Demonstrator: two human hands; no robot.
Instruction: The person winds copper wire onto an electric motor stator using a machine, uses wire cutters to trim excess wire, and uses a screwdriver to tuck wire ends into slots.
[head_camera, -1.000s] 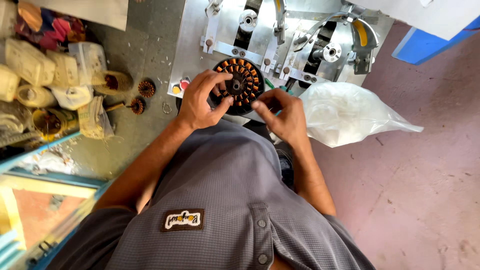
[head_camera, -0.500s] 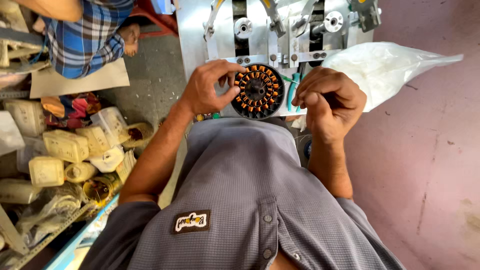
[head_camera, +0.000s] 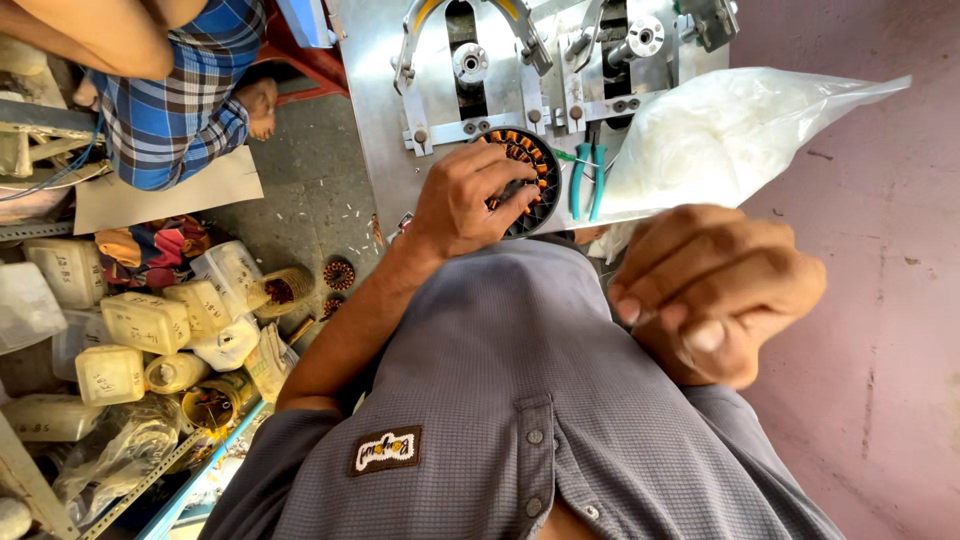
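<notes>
stator (head_camera: 530, 165) half under left hand (head_camera: 465, 200)

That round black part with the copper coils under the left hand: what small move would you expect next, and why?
Probably the right hand comes back down to the stator. It is raised close to the camera, fingers pinched, though what they pinch is too small to tell. The left hand alone rests on the stator, steadying it on the metal machine plate. The green-handled pliers lie untouched beside it.

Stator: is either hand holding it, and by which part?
The left hand grips the stator over its left rim, fingers across the windings. The right hand is raised and curled, off the stator; contents cannot be told.
</notes>
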